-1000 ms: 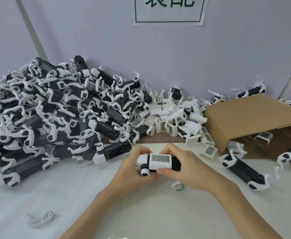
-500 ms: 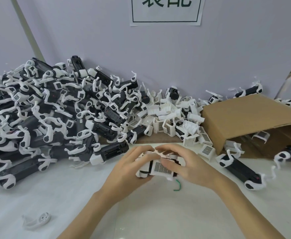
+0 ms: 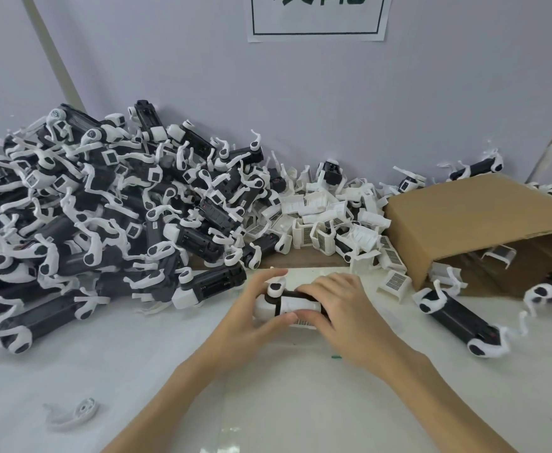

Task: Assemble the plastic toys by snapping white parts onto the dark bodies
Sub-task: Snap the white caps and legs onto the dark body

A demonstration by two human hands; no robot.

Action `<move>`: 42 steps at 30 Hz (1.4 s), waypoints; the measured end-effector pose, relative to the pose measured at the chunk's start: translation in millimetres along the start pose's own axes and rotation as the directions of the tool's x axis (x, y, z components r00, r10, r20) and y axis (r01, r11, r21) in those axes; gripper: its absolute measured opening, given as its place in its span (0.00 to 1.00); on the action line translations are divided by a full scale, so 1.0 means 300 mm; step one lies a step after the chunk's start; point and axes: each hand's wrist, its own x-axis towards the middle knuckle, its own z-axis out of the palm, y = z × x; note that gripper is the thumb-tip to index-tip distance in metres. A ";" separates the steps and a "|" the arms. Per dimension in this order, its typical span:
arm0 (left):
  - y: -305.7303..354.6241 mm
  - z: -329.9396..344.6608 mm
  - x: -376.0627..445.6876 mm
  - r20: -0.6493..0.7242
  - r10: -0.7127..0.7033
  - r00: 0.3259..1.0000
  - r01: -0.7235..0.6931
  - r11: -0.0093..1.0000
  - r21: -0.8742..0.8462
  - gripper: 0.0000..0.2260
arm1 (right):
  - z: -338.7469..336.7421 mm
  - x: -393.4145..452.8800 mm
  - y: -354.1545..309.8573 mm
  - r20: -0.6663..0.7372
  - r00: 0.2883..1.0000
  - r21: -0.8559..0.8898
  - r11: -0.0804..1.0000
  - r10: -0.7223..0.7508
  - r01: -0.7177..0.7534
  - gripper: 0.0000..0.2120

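Note:
Both hands hold one toy (image 3: pixel 287 304) just above the white table, at the centre of the view. It has a dark body with a white grilled part clipped around its middle. My left hand (image 3: pixel 251 322) grips its left end, thumb under the body and fingers over the top. From the right, my right hand (image 3: pixel 340 308) covers the white part and hides most of the dark body. A loose pile of white grilled parts (image 3: pixel 330 220) lies behind the hands.
A big heap of dark toys with white parts (image 3: pixel 98 217) fills the left side up to the wall. An open cardboard box (image 3: pixel 474 220) lies on its side at the right, two toys (image 3: pixel 457 318) in front of it. One loose white piece (image 3: pixel 75 411) lies front left.
The toy has been turned in my hands: the grille that faced up a second ago now faces down and toward me. My right hand has closed over the white part.

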 end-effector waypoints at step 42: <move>-0.006 0.031 0.005 -0.138 0.227 0.964 -0.187 0.949 0.254 0.17 | -0.045 0.000 0.027 0.342 0.872 0.700 0.524 0.350 -0.485 0.17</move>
